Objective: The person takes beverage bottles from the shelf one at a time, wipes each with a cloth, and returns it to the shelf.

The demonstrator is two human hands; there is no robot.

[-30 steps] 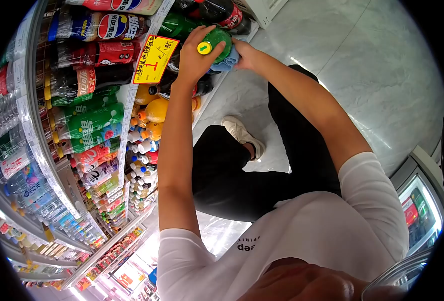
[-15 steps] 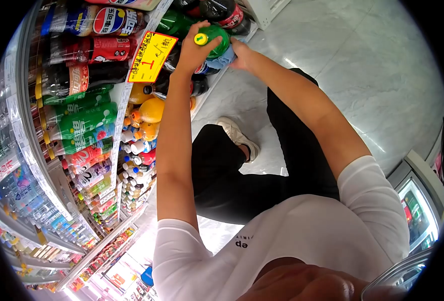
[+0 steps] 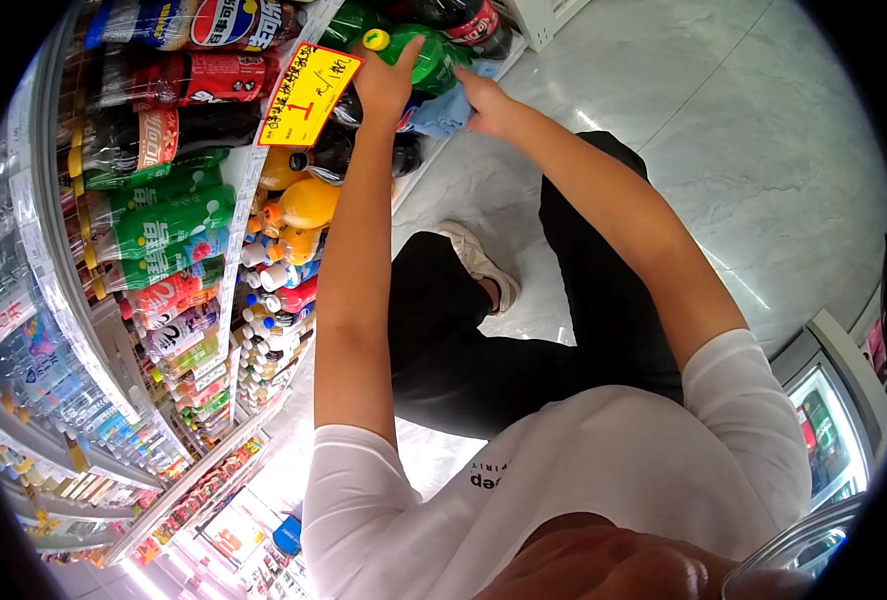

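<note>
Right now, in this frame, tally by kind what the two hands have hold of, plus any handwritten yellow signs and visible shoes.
Bottles: 1, the green bottle in the left hand
Cloths: 1, the blue cloth at the right hand
Signs: 1, the yellow price sign
Shoes: 1, the pale shoe
Total: 4

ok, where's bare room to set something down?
Most room: the grey floor beyond the right arm, up to the lit cooler. Smaller floor patch: between the shelf edge, right arm and light shoe. Crowded: that shelf around the left hand and green bottle, with the blue cloth and cola bottle close by.
</note>
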